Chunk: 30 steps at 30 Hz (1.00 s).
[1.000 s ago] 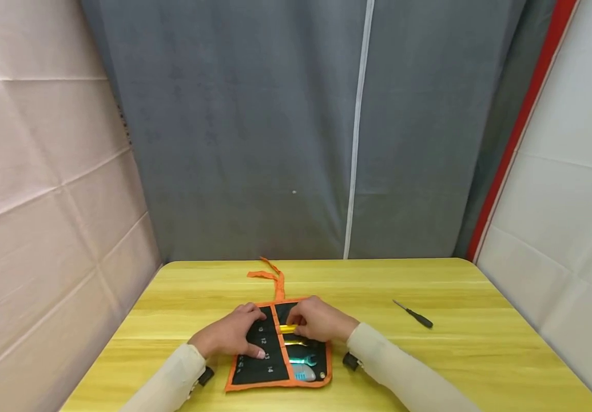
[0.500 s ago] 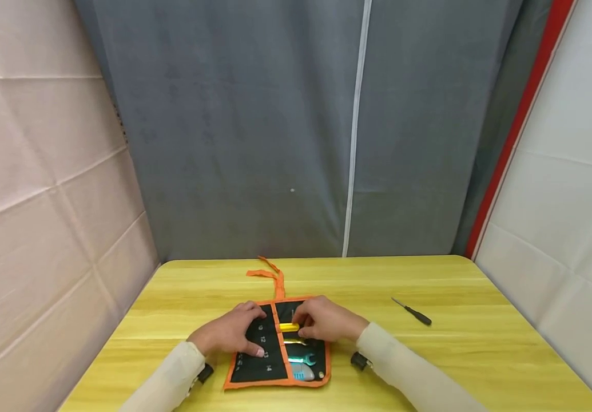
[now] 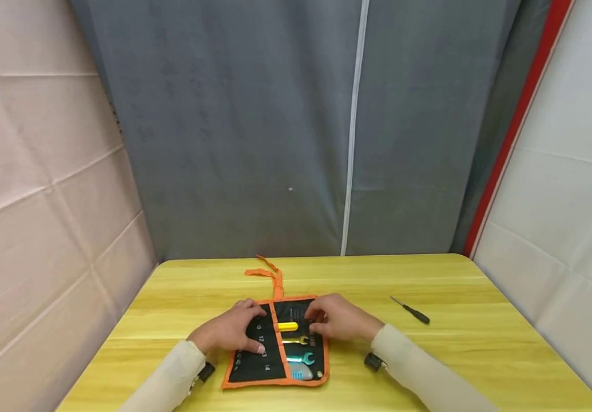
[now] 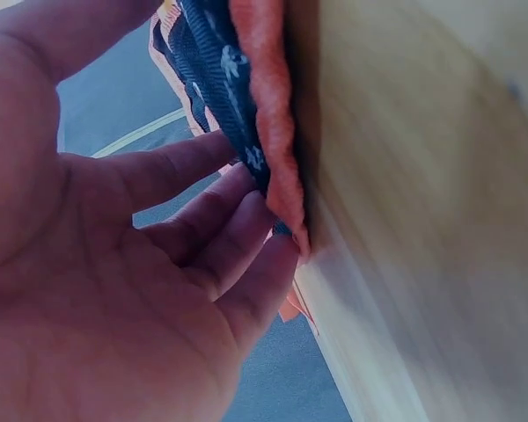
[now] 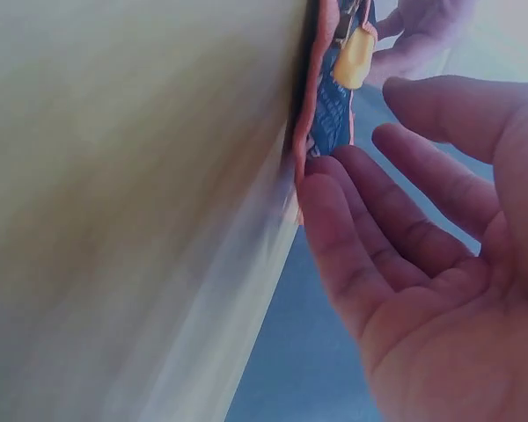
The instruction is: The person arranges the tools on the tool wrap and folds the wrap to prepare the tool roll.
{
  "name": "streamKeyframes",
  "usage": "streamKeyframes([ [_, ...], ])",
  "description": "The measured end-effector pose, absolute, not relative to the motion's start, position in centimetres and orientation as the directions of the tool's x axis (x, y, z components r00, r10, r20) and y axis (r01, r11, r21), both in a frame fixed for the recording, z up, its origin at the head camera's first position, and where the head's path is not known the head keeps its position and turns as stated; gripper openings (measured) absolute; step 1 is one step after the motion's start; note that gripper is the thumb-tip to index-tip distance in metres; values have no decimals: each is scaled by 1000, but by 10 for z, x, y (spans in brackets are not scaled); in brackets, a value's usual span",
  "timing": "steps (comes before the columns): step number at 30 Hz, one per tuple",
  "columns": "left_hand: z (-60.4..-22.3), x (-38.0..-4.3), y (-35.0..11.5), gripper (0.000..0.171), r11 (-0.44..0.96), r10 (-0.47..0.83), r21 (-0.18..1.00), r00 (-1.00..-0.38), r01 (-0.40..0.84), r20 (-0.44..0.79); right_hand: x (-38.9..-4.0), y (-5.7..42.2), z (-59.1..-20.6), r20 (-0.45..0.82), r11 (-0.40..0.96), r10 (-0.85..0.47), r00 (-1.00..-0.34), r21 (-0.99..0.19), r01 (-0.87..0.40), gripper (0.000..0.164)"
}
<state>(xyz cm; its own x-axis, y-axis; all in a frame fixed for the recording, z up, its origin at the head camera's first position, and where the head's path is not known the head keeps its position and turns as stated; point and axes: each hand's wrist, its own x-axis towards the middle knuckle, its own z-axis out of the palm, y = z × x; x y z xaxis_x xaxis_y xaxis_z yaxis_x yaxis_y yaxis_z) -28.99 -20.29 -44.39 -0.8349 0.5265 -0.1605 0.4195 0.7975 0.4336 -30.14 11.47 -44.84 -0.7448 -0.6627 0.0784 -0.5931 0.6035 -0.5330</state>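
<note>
A black tool roll with orange trim [image 3: 248, 373] lies spread on the table. My left hand [image 3: 229, 331] rests on its left half, fingers extended; in the left wrist view the fingertips touch the roll's edge. Poking out of the pockets are a yellow handle [image 3: 287, 327], a gold open-end wrench [image 3: 297, 340], a teal open-end wrench [image 3: 303, 359] and a grey-and-blue tool end [image 3: 302, 372]. The rest of each is hidden in its pocket. My right hand [image 3: 344, 317] is over the roll's right edge, apart from the yellow handle [image 5: 355, 60], its fingers loosely bent around nothing.
A black-handled screwdriver [image 3: 415, 313] lies on the wooden table [image 3: 460, 360] to the right. Orange ties [image 3: 277, 281] extend from the roll's far edge. A grey curtain [image 3: 254, 143] hangs behind the table, with pale cloth walls at both sides.
My right hand has let go of the yellow handle and moved right, uncovering it and the gold wrench. My left hand has stayed on the roll.
</note>
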Motion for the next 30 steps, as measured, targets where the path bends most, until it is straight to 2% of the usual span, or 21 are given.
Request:
streamKeyframes([
  [7,-444,-290,-203,82,799,515,437,-844,412,-146,-302,131,-450,102,603,-635,-766,-555,-573,21],
  [17,-447,-292,-206,83,813,470,467,-865,348,-174,-302,161,-449,203,629,-579,-790,-505,-591,13],
  [24,-447,-293,-207,82,809,475,461,-868,366,-146,-303,182,-452,269,639,-548,-792,-477,-603,11],
  [30,-448,-295,-207,80,805,467,468,-876,365,-121,-300,195,-451,250,669,-504,-827,-492,-557,12],
])
